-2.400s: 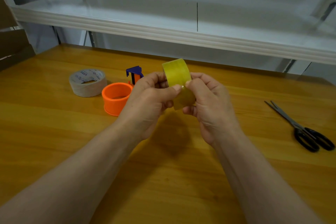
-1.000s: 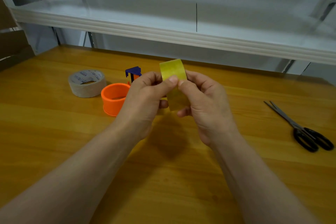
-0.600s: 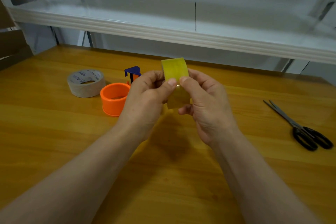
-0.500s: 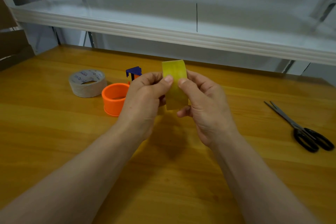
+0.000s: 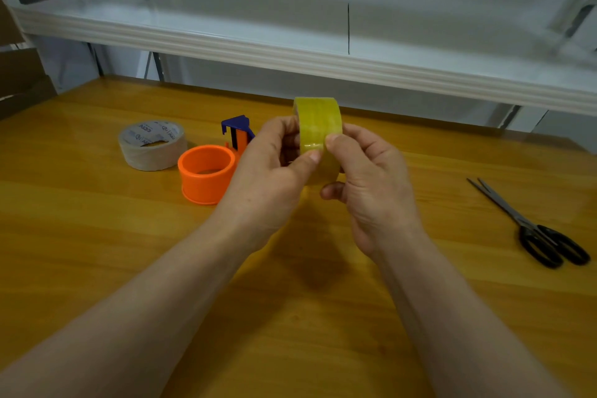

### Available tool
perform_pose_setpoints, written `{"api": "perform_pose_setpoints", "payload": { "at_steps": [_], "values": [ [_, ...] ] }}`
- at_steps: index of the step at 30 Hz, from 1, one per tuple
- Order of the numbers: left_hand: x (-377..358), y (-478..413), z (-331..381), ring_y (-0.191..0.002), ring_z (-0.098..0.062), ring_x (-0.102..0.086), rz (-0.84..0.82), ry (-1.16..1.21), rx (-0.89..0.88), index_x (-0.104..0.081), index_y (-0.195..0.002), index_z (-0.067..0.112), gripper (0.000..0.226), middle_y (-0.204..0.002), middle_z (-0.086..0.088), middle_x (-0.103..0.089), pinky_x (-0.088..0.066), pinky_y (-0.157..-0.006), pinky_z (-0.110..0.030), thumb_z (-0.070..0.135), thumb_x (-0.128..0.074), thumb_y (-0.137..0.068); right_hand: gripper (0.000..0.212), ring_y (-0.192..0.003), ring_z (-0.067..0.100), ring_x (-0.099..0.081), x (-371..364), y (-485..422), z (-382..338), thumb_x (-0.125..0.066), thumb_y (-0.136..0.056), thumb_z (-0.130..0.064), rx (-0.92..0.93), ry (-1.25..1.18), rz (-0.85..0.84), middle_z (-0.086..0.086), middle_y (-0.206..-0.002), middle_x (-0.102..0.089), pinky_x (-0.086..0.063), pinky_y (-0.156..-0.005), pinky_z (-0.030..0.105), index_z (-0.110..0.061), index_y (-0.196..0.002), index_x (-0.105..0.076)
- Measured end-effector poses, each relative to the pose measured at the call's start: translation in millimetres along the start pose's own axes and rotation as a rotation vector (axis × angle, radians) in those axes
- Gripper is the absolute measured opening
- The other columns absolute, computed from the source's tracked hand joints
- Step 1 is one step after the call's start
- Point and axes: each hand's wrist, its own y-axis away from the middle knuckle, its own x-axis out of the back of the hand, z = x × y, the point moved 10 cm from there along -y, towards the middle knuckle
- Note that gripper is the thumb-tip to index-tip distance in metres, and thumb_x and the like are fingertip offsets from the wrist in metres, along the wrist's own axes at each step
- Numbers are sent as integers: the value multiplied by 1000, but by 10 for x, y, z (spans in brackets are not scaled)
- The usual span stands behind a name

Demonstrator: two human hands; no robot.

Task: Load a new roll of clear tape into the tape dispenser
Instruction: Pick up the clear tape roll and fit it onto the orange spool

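Note:
A yellowish clear tape roll (image 5: 318, 121) stands on edge in the air above the wooden table (image 5: 97, 252), its outer band facing me. My left hand (image 5: 274, 178) grips it from the left, thumb tip pressed on the band. My right hand (image 5: 371, 181) grips it from the right, its thumb on the band just above the left thumb. The orange tape dispenser (image 5: 206, 173), a round ring with a blue cutter part (image 5: 237, 132) behind it, sits on the table left of my hands, empty inside.
A beige tape roll (image 5: 151, 145) lies flat left of the dispenser. Black-handled scissors (image 5: 533, 226) lie on the table at the right. A white shelf edge (image 5: 323, 58) overhangs the table's far side. Brown cardboard (image 5: 19, 74) stands at far left.
Both thumbs have shifted along the roll's outer band and the roll has turned and tilted slightly between my hands. It stays at about the same spot above the table.

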Motion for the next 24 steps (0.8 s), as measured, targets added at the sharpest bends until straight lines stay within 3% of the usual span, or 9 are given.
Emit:
{"api": "perform_pose_setpoints", "payload": {
  "at_steps": [4,7,9,13,17,20,24],
  "values": [
    [81,3,-27,-104,-23,-71,70,68,21,-67,-116,13,22,-110,-9,-74,-58,-92,-43,10,-62,-95,22,-82,6,-69,-29,13,-3,-59,-101,-20,10,37,-24,-1,-107,-76,-50,-50,20,-20,-118,-73],
    [122,-1,-98,-77,-12,-73,102,267,120,-70,-100,9,13,-87,-3,-75,-57,-65,-23,6,-58,-96,26,-86,15,-72,-121,36,-17,-59,-102,-18,46,100,-86,-1,-108,-75,-52,-53,20,-21,-125,-70],
    [139,-19,-161,-63,-8,-69,110,388,192,-68,-94,7,12,-74,-1,-73,-54,-54,-20,8,-56,-97,30,-82,12,-71,-175,44,-24,-58,-102,-15,70,143,-119,-1,-108,-74,-53,-55,21,-20,-129,-68],
    [199,-42,-209,-70,-15,-68,144,457,220,-67,-105,0,19,-79,-5,-72,-55,-64,-26,15,-62,-95,34,-79,9,-69,-221,42,-25,-58,-101,-13,77,160,-145,0,-111,-73,-54,-56,21,-20,-134,-65],
    [209,-35,-127,-66,-13,-68,149,317,137,-69,-90,7,14,-74,-5,-73,-57,-60,-26,20,-66,-93,30,-89,25,-73,-159,42,-7,-60,-101,-15,45,82,-105,5,-111,-75,-53,-54,22,-18,-129,-68],
    [173,-31,-46,-96,-29,-71,116,191,64,-72,-98,14,15,-101,-17,-74,-57,-85,-44,24,-69,-88,23,-99,30,-72,-89,21,-2,-62,-98,-14,38,47,-60,8,-110,-75,-52,-55,22,-18,-119,-72],
    [21,11,50,-102,-24,-70,23,89,-3,-65,-115,10,25,-112,-13,-72,-58,-86,-32,0,-64,-93,17,-81,15,-70,-10,-11,-9,-60,-98,-13,7,2,-6,9,-105,-77,-50,-51,22,-16,-109,-73]
  ]
}}
